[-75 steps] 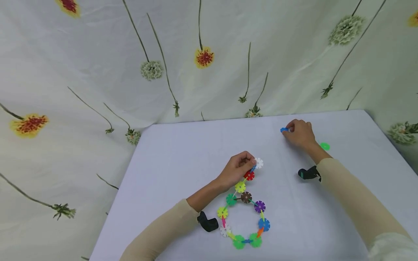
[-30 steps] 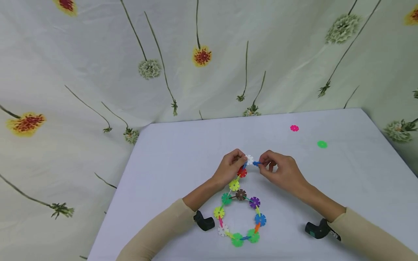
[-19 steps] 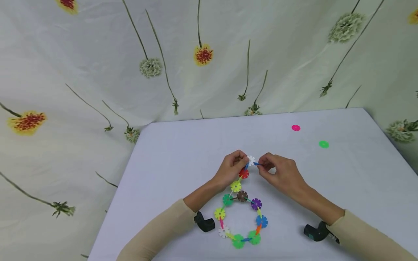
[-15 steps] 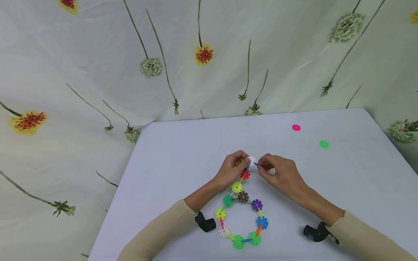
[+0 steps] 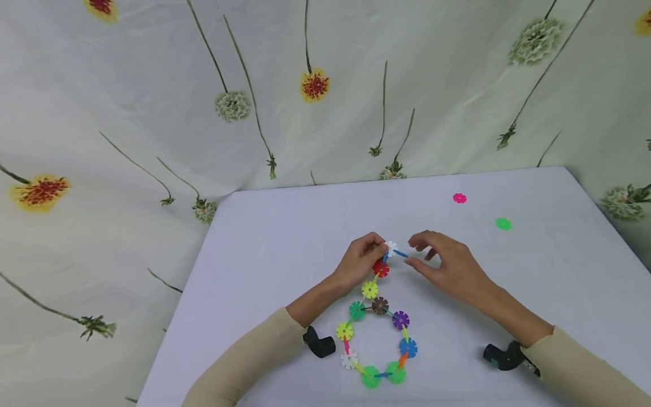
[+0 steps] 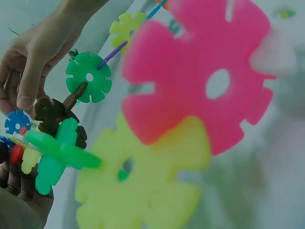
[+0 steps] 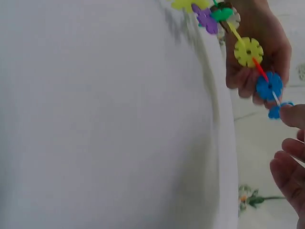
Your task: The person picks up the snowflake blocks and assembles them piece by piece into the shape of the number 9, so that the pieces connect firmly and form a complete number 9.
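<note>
Notched plastic snowflake discs form a chain: a ring with a brown disc (image 5: 380, 306) and a purple disc (image 5: 400, 320), plus an arm rising through a red disc (image 5: 381, 269) to a white disc (image 5: 391, 247). My left hand (image 5: 357, 263) pinches the arm's upper end beside the white disc, partly covering the discs there. A blue disc (image 5: 401, 254), seen edge-on, sticks out rightward from the white one. My right hand (image 5: 454, 268) is beside it, thumb tip at its outer end and the other fingers spread away. In the right wrist view, that thumb (image 7: 293, 116) overlaps the blue disc.
A loose pink disc (image 5: 460, 198) and a loose green disc (image 5: 503, 224) lie toward the far right of the white table (image 5: 285, 226). Black wrist devices (image 5: 319, 342) sit at both sleeves. A flower-printed cloth (image 5: 346, 130) hangs behind.
My right hand has brought the blue disc from the far right to the white disc, uncovering the pink disc. Its fingers have since parted from the blue disc, which stays in place.
</note>
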A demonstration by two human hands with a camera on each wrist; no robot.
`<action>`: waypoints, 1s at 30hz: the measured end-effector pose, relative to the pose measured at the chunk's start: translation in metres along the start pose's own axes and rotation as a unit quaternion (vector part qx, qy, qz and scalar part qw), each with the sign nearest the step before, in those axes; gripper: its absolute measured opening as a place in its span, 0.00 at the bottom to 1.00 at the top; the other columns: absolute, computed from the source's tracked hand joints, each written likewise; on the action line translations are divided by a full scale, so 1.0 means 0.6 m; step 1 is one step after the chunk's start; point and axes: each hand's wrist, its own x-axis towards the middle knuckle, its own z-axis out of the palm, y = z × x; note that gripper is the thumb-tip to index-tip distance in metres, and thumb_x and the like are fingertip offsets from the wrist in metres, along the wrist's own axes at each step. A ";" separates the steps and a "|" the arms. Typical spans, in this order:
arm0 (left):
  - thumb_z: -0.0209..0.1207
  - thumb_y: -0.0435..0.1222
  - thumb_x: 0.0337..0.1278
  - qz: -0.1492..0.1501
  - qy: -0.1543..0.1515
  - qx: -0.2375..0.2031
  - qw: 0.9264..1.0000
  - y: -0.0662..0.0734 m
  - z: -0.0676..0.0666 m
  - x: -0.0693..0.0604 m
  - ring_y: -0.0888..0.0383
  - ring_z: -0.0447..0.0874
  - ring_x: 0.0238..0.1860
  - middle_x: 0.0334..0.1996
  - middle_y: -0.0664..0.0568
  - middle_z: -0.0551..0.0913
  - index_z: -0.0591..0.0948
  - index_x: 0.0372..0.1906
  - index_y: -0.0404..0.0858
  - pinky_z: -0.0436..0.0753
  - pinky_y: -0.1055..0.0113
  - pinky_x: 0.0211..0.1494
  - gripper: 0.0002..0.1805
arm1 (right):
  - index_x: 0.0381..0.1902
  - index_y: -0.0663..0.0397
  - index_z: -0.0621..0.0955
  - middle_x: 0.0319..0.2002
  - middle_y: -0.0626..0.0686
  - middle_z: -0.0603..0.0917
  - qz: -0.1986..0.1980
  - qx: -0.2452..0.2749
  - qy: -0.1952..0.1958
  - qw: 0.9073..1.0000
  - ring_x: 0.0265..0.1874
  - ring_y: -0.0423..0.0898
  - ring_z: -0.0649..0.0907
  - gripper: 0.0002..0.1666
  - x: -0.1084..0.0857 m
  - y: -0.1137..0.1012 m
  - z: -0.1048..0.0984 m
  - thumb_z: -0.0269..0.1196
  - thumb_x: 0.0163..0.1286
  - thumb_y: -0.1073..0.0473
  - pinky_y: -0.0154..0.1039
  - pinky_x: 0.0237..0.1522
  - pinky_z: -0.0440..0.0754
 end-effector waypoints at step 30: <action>0.55 0.40 0.83 -0.019 0.008 -0.034 0.999 -0.005 -0.003 -0.002 0.60 0.74 0.36 0.35 0.54 0.78 0.80 0.50 0.35 0.75 0.74 0.40 0.11 | 0.60 0.63 0.74 0.50 0.72 0.82 0.261 -0.044 -0.028 0.964 0.44 0.65 0.84 0.17 0.006 0.236 -0.124 0.58 0.81 0.59 0.49 0.37 0.79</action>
